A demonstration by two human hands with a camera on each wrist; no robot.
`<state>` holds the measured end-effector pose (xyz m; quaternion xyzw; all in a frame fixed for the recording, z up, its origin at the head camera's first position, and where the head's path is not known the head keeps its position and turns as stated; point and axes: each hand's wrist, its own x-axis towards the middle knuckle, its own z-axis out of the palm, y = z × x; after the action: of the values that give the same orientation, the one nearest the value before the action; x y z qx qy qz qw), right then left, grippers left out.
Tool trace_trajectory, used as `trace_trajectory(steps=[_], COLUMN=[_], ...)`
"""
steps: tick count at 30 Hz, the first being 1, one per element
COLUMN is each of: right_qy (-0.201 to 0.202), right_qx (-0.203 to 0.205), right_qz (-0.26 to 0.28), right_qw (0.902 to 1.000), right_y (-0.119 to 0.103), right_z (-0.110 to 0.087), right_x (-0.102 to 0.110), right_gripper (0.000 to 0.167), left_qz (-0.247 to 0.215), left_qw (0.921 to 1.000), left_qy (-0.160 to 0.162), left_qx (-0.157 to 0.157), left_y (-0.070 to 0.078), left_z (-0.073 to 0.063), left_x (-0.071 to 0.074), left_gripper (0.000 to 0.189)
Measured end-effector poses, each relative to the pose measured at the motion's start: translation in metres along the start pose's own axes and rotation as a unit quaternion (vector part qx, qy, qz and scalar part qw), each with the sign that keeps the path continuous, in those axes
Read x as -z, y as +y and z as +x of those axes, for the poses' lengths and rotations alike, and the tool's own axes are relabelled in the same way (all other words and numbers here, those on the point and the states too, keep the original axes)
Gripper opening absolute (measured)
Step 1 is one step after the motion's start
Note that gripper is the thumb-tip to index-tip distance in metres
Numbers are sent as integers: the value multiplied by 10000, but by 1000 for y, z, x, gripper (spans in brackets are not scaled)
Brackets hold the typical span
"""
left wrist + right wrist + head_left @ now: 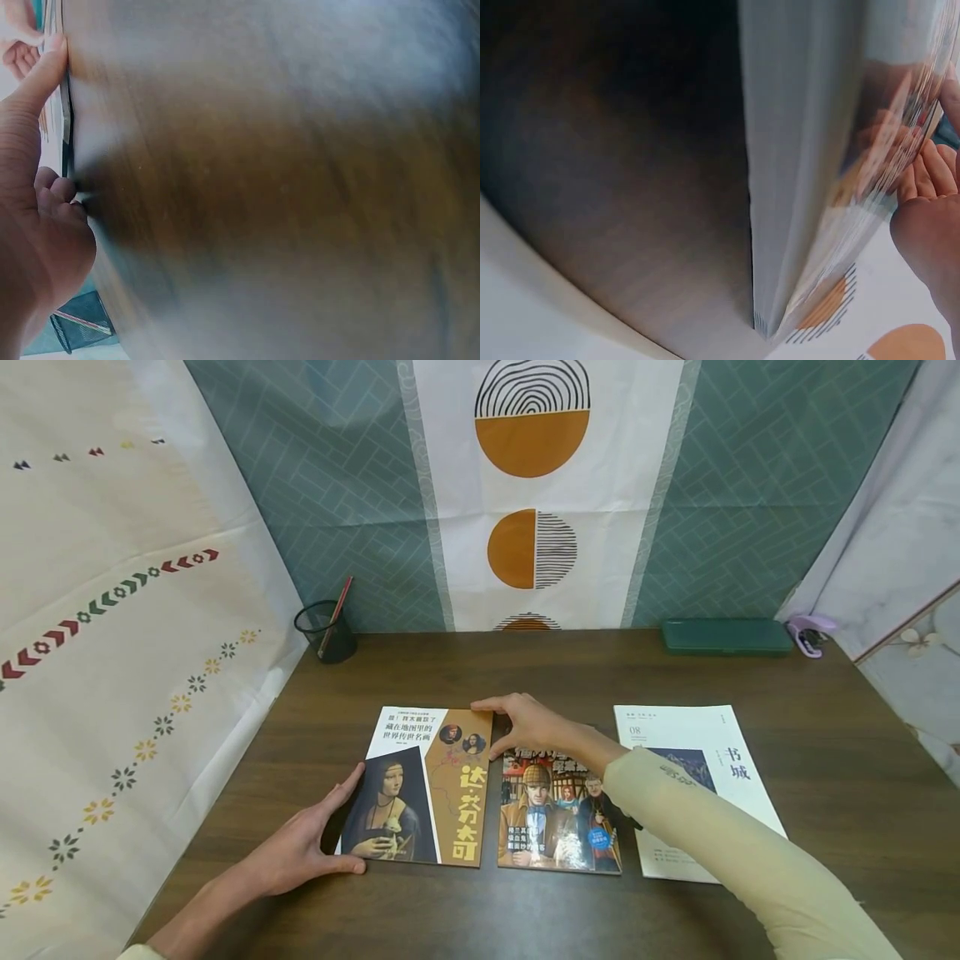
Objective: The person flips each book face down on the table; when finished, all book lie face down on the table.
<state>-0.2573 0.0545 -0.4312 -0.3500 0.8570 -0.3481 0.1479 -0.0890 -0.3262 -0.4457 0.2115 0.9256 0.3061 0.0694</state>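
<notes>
A book with a portrait of a lady on its cover (457, 810) lies flat on the wooden table. At its left edge rests my left hand (300, 847), thumb by the lower corner and fingertips higher up that side. My right hand (540, 725) reaches over to the upper right corner, with the index finger along the top edge and the thumb at the right edge. Beneath that wrist lies a comic-style book (558, 814), partly covered. In the left wrist view, the left thumb (51, 64) lies against the book's edge. The right wrist view shows the right hand (934, 187) beyond a glossy book.
A white book (742, 810) lies at the right, partly under the right sleeve. Along the back stand a black mesh pen cup (341, 639) with a red pencil, a green case (726, 637) and a purple stapler-like item (810, 633). Patterned cloth (352, 527) hangs behind.
</notes>
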Motion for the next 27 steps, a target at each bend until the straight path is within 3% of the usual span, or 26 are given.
trace_trajectory(steps=[8,13,16,24,27], right_qy=[-101,-147,-208,-382,-455], right_qx=[103,117,114,84,-34], right_qz=[-136,-116,-106,-205,-307], right_qw=[9998,9998,9997,9990,9985], right_y=[1,1,0,-2,-2], right_z=[-1,-1,-1,-2,-1], right_x=[-1,1,2,4,4], right_gripper=[81,81,81,82,86], left_qz=[772,1357,1719,2419,2451], left_qw=[9968,9885,9790,9441,9381], left_qy=[157,327,458,1103,1238], left_qx=[-140,-589,-991,-1951,-2110], left_y=[4,3,1,-3,-3], left_z=[3,3,2,0,0], left_x=[2,3,4,12,16], left_gripper=[121,110,102,75,68])
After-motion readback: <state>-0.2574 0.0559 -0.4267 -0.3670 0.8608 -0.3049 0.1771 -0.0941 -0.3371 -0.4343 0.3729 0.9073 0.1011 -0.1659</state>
